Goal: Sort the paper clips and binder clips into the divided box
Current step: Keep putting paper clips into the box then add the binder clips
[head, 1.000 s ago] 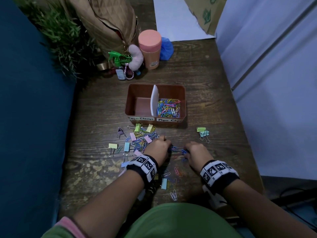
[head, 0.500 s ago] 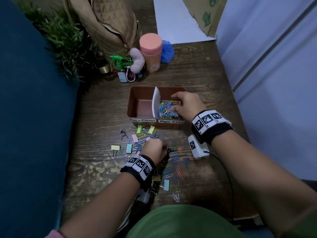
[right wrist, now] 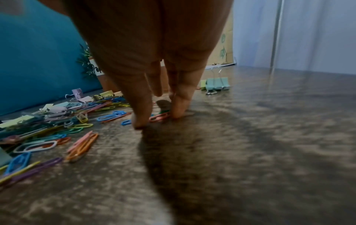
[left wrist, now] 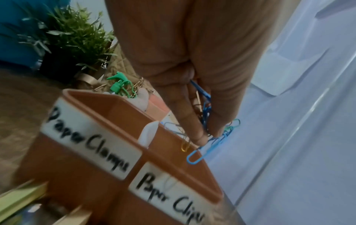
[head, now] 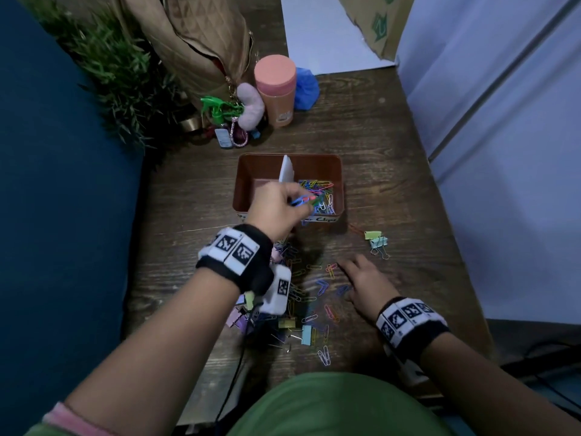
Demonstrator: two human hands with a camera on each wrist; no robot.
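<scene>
The brown divided box (head: 341, 180) stands mid-table with a white divider (head: 286, 171); coloured paper clips (head: 325, 196) fill its right part, labelled "Paper Clips" (left wrist: 169, 196). My left hand (head: 297, 205) hovers over the front rim there and pinches a bunch of mostly blue paper clips (left wrist: 207, 106) between thumb and fingers (left wrist: 194, 134). My right hand (head: 349, 272) is down on the table, straight fingertips (right wrist: 140, 121) touching the wood on either side of a pink paper clip (right wrist: 159, 117). Loose paper clips (head: 323, 286) and binder clips (head: 306, 335) lie between the arms.
Two more binder clips (head: 377, 242) lie right of the box. A pink tumbler (head: 276, 89), a tan bag (head: 195, 42), a green keychain (head: 220, 108) and a plant (head: 119, 77) crowd the back left. A blue surface (head: 63, 215) borders the left; the table edge (head: 465, 262) runs close on the right.
My right hand has left the box's paper clip part and come back down to the loose clips. My left hand has risen from the pile to the box with a bunch of paper clips.
</scene>
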